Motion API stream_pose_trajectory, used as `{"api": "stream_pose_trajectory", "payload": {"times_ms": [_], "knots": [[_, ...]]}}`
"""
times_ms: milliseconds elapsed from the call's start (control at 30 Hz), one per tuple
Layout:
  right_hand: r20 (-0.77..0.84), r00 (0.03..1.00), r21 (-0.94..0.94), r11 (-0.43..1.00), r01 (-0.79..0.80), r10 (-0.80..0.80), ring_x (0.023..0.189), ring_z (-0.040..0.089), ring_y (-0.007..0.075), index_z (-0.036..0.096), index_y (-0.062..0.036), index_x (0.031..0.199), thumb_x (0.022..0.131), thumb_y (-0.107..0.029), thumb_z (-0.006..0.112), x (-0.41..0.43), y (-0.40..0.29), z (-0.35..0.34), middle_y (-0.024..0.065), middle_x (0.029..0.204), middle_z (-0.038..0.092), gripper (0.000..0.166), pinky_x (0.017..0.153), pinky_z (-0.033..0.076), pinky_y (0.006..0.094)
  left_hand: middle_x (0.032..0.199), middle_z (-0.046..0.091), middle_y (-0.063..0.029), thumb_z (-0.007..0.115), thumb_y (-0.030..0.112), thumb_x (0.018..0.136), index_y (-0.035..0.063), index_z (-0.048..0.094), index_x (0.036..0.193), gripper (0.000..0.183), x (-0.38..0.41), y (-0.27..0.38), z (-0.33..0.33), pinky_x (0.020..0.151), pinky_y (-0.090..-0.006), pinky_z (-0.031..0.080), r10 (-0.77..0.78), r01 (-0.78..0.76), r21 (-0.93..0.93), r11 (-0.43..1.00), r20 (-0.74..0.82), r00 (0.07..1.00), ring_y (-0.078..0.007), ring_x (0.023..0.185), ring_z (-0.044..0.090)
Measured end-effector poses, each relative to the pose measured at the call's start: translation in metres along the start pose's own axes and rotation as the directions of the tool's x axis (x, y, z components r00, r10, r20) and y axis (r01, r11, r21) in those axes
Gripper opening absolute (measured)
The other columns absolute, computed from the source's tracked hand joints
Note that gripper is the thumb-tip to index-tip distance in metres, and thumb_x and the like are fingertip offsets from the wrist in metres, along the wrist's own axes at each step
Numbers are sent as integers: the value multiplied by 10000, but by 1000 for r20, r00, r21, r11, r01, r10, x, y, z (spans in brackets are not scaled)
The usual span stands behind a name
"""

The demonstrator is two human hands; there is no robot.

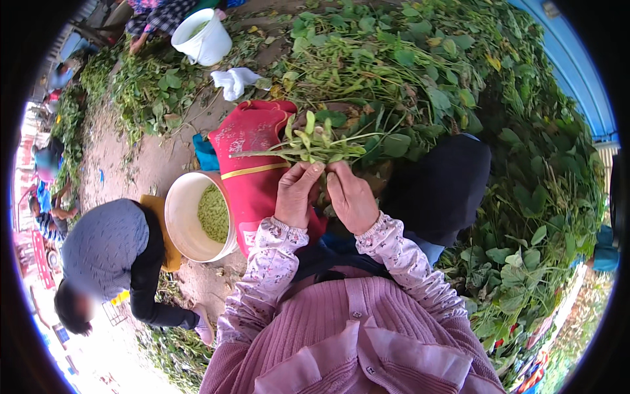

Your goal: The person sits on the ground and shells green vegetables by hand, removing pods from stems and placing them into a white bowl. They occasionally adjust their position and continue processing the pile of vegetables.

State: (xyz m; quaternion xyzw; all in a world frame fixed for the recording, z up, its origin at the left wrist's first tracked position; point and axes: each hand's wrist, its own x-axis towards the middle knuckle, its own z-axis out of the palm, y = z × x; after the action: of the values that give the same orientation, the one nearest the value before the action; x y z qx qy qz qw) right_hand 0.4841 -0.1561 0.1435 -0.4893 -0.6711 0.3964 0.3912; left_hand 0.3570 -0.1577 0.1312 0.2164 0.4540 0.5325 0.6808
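Note:
A cut green bean plant stem with pods lies across in front of my fingertips, above my lap. My left hand pinches at its lower side with thumb and forefinger. Close beside it, my right hand has its thumb and fingers closed at the pods; what exactly sits between them is hidden. A red cloth with a yellow stripe covers my left leg. Left of it stands a white bucket holding shelled green beans. Floral sleeve covers reach both my wrists.
Heaped bean plants spread ahead and to the right. A white bucket and a white plastic bag are at the upper left. One person bends down at the left; other people sit farther off. A blue metal wall curves at the upper right.

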Motion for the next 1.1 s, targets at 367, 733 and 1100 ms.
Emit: {"api": "stream_pose_trajectory", "payload": {"times_ms": [367,733,1100], "knots": [[258,958,290,935,-204,129,589,541,323,400,-11,921,861,-61,413,-8,36,16,171,653,525,79,523,421,393,622,534,12,547,126,862,42,555,784,114,-8,4,-9,424,-166,302,-33,14,181,983,100,994,-26,472,416],[3,1000,-107,994,-2,2,489,563,323,462,-35,733,814,-179,535,12,-3,-25,130,499,517,181,458,443,414,639,466,40,443,-17,821,11,570,902,153,-12,2,-8,515,-176,324,3,-72,414,907,164,986,-34,561,388],[-64,993,339,938,-74,101,568,481,86,466,-16,912,859,-88,529,37,-5,-37,29,647,506,109,530,396,229,718,533,-24,435,35,798,27,546,1051,277,-16,8,0,423,-166,279,-165,198,-173,965,189,968,-57,529,413]]}}
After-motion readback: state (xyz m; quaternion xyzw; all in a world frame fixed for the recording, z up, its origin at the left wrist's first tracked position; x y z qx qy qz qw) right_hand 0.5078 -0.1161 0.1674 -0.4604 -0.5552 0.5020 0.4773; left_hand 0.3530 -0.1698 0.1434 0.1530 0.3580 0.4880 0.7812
